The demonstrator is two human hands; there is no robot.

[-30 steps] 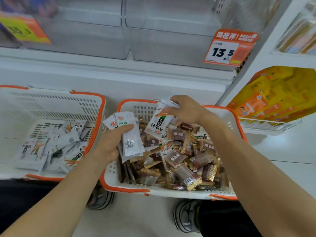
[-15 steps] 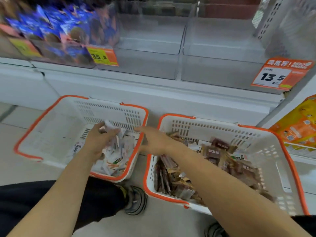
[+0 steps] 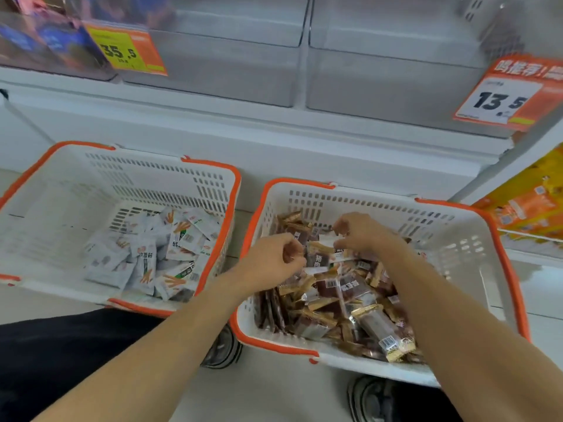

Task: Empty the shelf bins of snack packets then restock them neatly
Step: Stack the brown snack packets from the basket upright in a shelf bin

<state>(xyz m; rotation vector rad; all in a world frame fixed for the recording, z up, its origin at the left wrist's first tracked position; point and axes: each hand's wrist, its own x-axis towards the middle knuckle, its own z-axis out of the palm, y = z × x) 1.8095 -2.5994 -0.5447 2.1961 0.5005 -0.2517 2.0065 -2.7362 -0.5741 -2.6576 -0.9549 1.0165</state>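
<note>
crouching on a pale tiled floor (image 3: 289, 391), the person faces a white shelf unit (image 3: 243, 129) with two clear plastic bins (image 3: 231, 71) above and orange price tags (image 3: 505, 95) clipped to them. two white slotted baskets with orange rims stand side by side on the floor: the left basket (image 3: 210, 226) holds a heap of white packets (image 3: 152, 263), the right basket (image 3: 502, 257) a pile of glossy brown and gold snack packets (image 3: 341, 300).

half a second ago the left hand was in the left basket and the right hand at its rim; both now reach into the right basket. the left hand (image 3: 271, 260) is curled over the brown pile, and whether it pinches a packet cannot be told. the right hand (image 3: 359, 233) pinches a white packet (image 3: 332, 243) lying among the brown ones. the packets are flat, crinkly foil rectangles; the baskets are rigid plastic with rounded corners.
</note>
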